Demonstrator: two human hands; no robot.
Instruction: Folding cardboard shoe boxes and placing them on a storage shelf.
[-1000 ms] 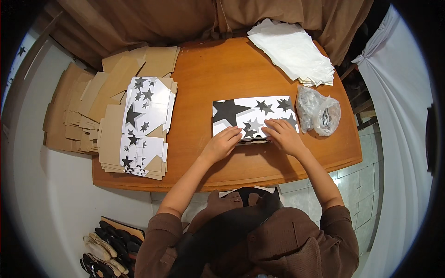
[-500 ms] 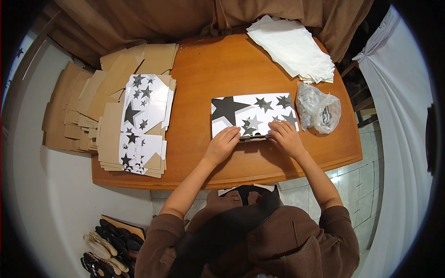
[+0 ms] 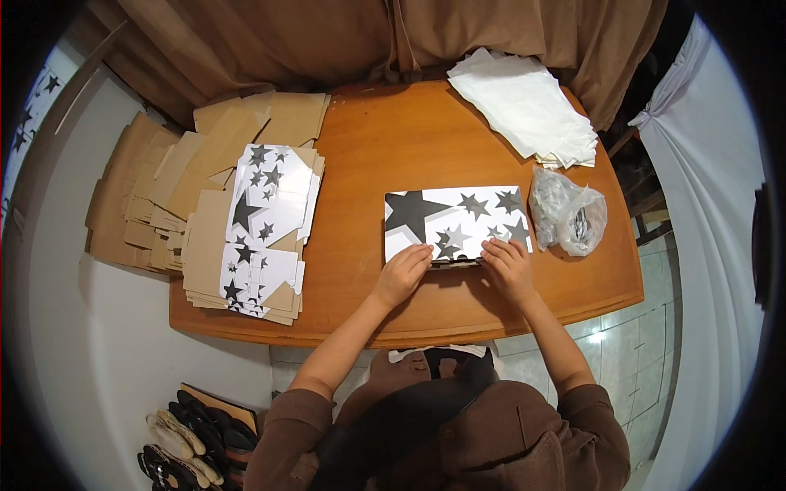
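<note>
A flat rectangular cardboard box point(image 3: 430, 231), white with black and grey stars, lies closed on the wooden table in front of me. My left hand point(image 3: 403, 276) is on its near left part, fingers bent over the top edge. Near the right front corner, my right hand point(image 3: 509, 268) grips the same edge with its fingers curled onto the lid. The thumbs are mostly hidden below the edge. Between the hands a dark slot shows along the box's front side.
On the left of the table point(image 3: 360, 180) lie stacked flat cardboard blanks point(image 3: 205, 237), with star-printed ones point(image 3: 266, 196) on top. White paper sheets point(image 3: 524, 102) are piled at the back right. A clear plastic bag point(image 3: 569, 214) sits beside the box. Shoes point(image 3: 192, 442) stand at lower left.
The whole view has shifted, so everything on the table appears slightly lower. My right hand has drawn back a little along the front edge; the left stays at its place on the box.
</note>
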